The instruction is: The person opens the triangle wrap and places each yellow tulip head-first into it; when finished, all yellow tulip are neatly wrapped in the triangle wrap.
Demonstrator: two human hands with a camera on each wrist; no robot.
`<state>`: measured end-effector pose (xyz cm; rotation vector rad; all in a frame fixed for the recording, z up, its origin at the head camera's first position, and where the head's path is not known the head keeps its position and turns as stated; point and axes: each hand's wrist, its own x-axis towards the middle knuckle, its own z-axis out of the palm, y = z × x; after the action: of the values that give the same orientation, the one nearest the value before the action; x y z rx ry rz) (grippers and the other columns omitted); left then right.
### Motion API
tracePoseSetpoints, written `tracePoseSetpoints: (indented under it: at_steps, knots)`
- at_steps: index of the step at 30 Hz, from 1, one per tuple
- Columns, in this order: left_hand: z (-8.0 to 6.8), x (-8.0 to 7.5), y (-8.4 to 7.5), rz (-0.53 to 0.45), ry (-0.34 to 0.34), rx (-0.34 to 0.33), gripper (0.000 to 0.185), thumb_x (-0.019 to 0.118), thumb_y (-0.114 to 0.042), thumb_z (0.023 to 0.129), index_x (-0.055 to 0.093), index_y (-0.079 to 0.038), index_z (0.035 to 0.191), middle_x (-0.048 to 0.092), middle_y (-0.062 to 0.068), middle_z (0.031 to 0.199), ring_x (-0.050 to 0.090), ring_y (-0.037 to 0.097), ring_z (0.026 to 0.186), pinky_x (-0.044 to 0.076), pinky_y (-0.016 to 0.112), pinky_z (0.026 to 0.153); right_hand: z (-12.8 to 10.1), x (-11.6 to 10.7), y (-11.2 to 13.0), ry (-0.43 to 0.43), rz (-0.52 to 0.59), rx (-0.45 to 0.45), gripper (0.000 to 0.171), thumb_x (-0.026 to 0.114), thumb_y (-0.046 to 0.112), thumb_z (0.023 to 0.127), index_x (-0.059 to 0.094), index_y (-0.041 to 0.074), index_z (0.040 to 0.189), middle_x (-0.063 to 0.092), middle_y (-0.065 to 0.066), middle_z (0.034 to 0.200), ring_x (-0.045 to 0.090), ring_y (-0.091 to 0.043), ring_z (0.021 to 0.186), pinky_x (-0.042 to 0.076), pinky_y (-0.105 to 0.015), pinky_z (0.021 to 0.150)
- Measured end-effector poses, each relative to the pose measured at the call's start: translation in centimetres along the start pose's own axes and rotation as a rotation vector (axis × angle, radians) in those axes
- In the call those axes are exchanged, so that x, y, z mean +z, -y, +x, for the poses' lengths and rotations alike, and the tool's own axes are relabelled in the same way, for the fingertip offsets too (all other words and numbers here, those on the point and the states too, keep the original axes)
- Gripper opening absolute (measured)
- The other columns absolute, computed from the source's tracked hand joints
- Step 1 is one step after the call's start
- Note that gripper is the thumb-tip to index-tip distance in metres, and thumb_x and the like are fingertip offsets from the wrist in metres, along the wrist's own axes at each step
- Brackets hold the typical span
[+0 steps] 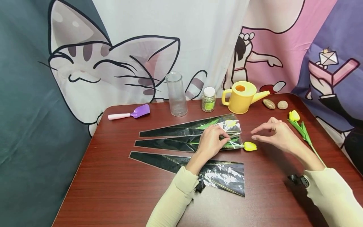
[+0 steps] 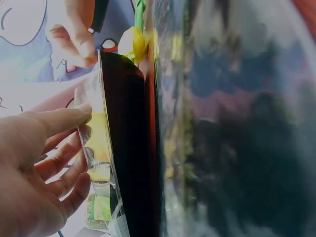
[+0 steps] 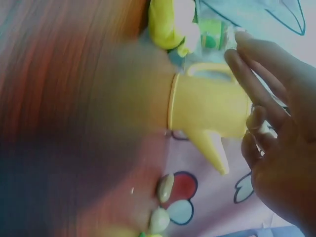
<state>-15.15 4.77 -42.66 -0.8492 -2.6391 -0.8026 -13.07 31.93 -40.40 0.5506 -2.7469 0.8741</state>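
My left hand (image 1: 211,140) pinches the clear film edge of the middle black-backed flower sleeve (image 1: 161,144), thumb and fingertips meeting at the film in the left wrist view. A yellow tulip (image 1: 250,146) lies partly in that sleeve, its bloom sticking out past the wide right end. Above it, another sleeve (image 1: 167,130) holds a tulip whose bloom shows through the film. A third sleeve (image 1: 227,176), flat and without a flower, lies nearest me. To the right of the bloom hovers my right hand (image 1: 279,134), thumb and fingers apart, holding nothing.
Along the back stand a glass vase (image 1: 177,97), a jar of small pellets (image 1: 209,100) and a yellow watering can (image 1: 241,99). Two stones (image 1: 282,105) lie beyond. A purple shovel (image 1: 140,111) is at back left; another tulip (image 1: 303,130) lies by the right edge.
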Motion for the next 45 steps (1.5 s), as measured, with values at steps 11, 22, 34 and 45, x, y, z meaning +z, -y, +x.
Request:
tracePoseSetpoints:
  at_steps: [11,22,34,45]
  knots:
    - [0.0,0.0,-0.1,0.010,0.012,-0.015,0.007,0.081,-0.031,0.082,0.080,-0.025,0.085,0.063,-0.014,0.087,0.058,0.008,0.093,0.032,0.023,0.107,-1.4,0.4,-1.9,0.177,-0.047,-0.030,0.030,0.087,0.040,0.072,0.076,0.031,0.099,0.054,0.005,0.077,0.040,-0.014,0.070,0.030,-0.028,0.059]
    - [0.0,-0.2,-0.1,0.011,0.005,-0.009,0.007,0.081,-0.031,0.081,0.080,-0.025,0.086,0.063,-0.013,0.086,0.060,0.009,0.093,0.024,0.020,0.110,-1.1,0.7,-1.8,0.240,-0.003,-0.043,0.027,0.087,0.036,0.073,0.076,0.032,0.098,0.059,0.009,0.081,0.045,-0.012,0.071,0.035,-0.026,0.058]
    - [0.0,-0.1,-0.1,0.019,0.013,-0.007,0.004,0.080,-0.031,0.083,0.079,-0.027,0.084,0.063,-0.015,0.086,0.060,0.007,0.094,0.019,0.019,0.111,-1.3,0.7,-2.1,0.211,0.019,-0.047,0.029,0.089,0.026,0.071,0.076,0.031,0.097,0.058,0.005,0.080,0.044,-0.011,0.069,0.036,-0.023,0.056]
    - [0.0,-0.2,-0.3,0.008,0.024,-0.030,0.005,0.078,-0.032,0.085,0.079,-0.028,0.086,0.060,-0.015,0.088,0.057,0.006,0.093,0.025,0.020,0.110,-0.5,0.6,-1.1,0.125,0.103,0.033,0.028,0.087,0.028,0.074,0.075,0.032,0.100,0.058,0.003,0.082,0.044,-0.013,0.071,0.035,-0.025,0.058]
